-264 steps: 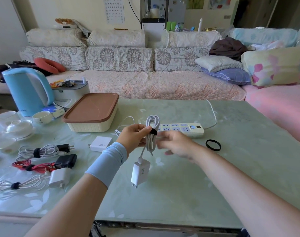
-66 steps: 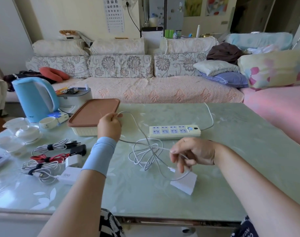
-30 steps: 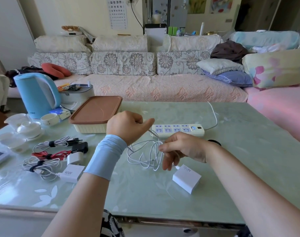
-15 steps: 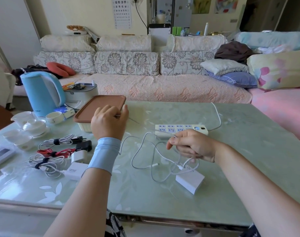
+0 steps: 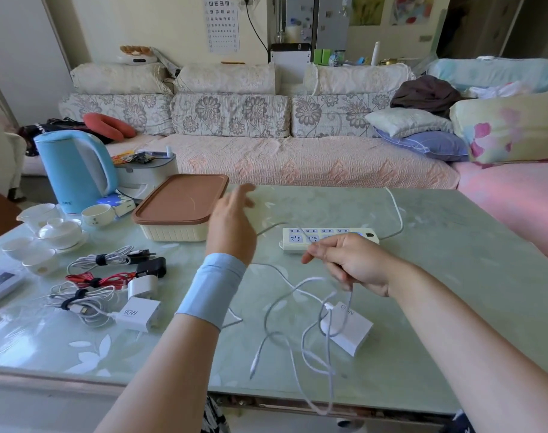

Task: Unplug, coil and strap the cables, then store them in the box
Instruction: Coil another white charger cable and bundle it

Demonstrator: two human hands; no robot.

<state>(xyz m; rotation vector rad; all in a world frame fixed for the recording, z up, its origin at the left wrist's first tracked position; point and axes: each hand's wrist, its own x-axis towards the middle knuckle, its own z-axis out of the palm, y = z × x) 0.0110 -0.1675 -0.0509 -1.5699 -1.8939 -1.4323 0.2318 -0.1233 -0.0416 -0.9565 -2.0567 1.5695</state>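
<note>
1. The right grip (image 5: pixel 350 264) is narrow, pinching one strand of the cable (image 5: pixel 313 279) in curled fingers, just near of the strip (image 5: pixel 316 237).
2. The left grip (image 5: pixel 233 226) is wide. Its blurred fingers stretch far, toward the right end of the box (image 5: pixel 179 207). Half a second ago it was a fist on the cable at that spot. A strand runs out from under it toward the strip, but whether the palm touches the strand is hidden.
3. The cable lies loose on the bench (image 5: pixel 453 276), between the two grips and near of them. Its loops are wide and uneven, and one sags over the near edge. The free plug (image 5: pixel 256 360) lies near of the left wrist. A second ago the loops were gathered close between the hands, so the coil has opened out again.
4. The charger (image 5: pixel 347 328) stands near of the right grip, roughly where it stood before. The cable seems joined to it.
5. As I judge it, this cable is already off the strip, but the coiling has to start over. The strap and the storing are not yet done.
6. At the left, the strapped bundles (image 5: pixel 94 281) lie on the bench outside the box, and the box's brown lid is on.
</note>
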